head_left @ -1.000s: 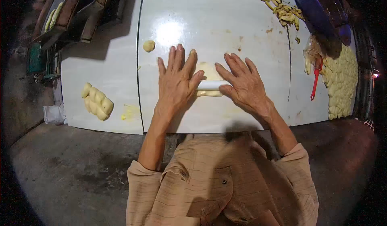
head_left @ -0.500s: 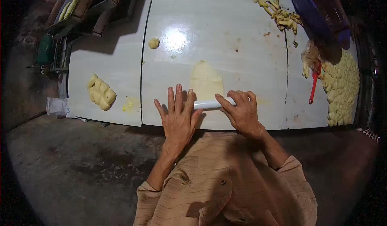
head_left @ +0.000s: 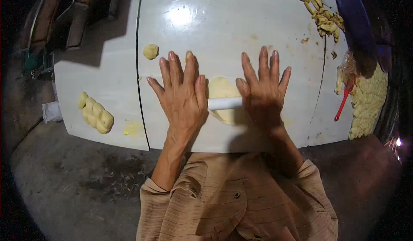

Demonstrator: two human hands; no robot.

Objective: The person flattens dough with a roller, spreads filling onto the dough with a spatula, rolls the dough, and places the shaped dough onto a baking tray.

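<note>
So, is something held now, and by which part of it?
Nothing is gripped: the left hand and right hand lie open over the rolling pin's ends.

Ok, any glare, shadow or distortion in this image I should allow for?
Head view: white glare on the table beyond the left hand. Head view: shadow darkens the right hand, hiding some detail. Head view: wide-angle distortion bows the table's near edge, and the corners go black.
</note>
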